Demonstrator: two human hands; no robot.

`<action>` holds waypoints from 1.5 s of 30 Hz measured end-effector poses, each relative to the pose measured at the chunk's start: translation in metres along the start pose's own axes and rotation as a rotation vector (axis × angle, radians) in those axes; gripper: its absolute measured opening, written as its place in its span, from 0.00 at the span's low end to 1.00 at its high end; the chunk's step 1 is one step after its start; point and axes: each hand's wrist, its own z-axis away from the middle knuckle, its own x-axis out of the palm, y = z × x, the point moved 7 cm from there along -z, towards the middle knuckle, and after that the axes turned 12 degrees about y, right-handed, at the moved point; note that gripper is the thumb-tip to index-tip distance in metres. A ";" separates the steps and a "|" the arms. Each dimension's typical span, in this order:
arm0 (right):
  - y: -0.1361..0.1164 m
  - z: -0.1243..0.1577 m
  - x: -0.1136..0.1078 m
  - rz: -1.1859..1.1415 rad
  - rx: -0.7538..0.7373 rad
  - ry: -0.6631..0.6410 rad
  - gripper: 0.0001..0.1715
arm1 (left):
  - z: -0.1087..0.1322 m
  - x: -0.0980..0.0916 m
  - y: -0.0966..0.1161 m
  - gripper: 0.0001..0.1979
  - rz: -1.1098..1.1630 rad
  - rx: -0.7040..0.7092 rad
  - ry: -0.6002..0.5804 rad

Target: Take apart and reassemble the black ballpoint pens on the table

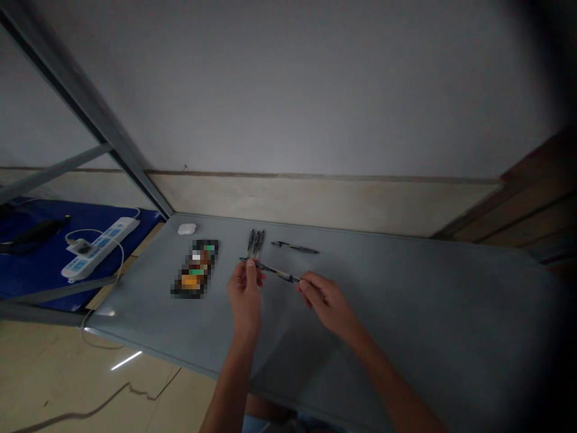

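Above the grey table [406,313], my left hand [246,294] pinches one end of a dark pen [273,270], held nearly level. My right hand [324,300] has its fingertips closed on the pen's other end. Just beyond the hands, two dark pens [255,242] lie side by side on the table. Another dark pen [295,247] lies crosswise to their right.
A small white case [186,229] and a pixelated flat object [196,269] lie at the table's left. Off the table's left edge, a white power strip [99,248] with a cable rests on a blue mat [40,258]. A metal frame bar [90,114] slants down to the table's corner.
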 end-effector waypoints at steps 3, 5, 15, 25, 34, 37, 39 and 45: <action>0.001 0.001 0.005 0.068 -0.045 -0.028 0.17 | 0.003 0.013 -0.005 0.18 -0.081 -0.002 -0.112; 0.003 0.001 0.009 0.097 -0.076 -0.040 0.14 | 0.010 0.024 -0.011 0.18 -0.131 -0.007 -0.261; 0.009 0.002 0.016 0.276 -0.210 -0.080 0.10 | -0.043 0.008 0.003 0.18 -0.530 0.312 -0.355; 0.019 -0.012 -0.026 0.586 -0.309 0.271 0.11 | -0.087 -0.009 0.014 0.14 -1.246 0.655 -0.131; 0.038 -0.013 -0.015 0.921 -0.353 0.229 0.24 | -0.091 -0.007 -0.013 0.13 -1.250 0.507 -0.189; 0.044 -0.011 -0.010 0.988 -0.356 0.185 0.27 | -0.087 -0.007 -0.012 0.15 -1.246 0.528 -0.169; 0.044 -0.011 -0.009 0.984 -0.355 0.182 0.28 | -0.085 -0.006 -0.012 0.16 -1.253 0.543 -0.158; 0.038 -0.019 -0.010 0.955 -0.329 0.257 0.26 | -0.079 -0.003 -0.010 0.17 -1.267 0.565 -0.147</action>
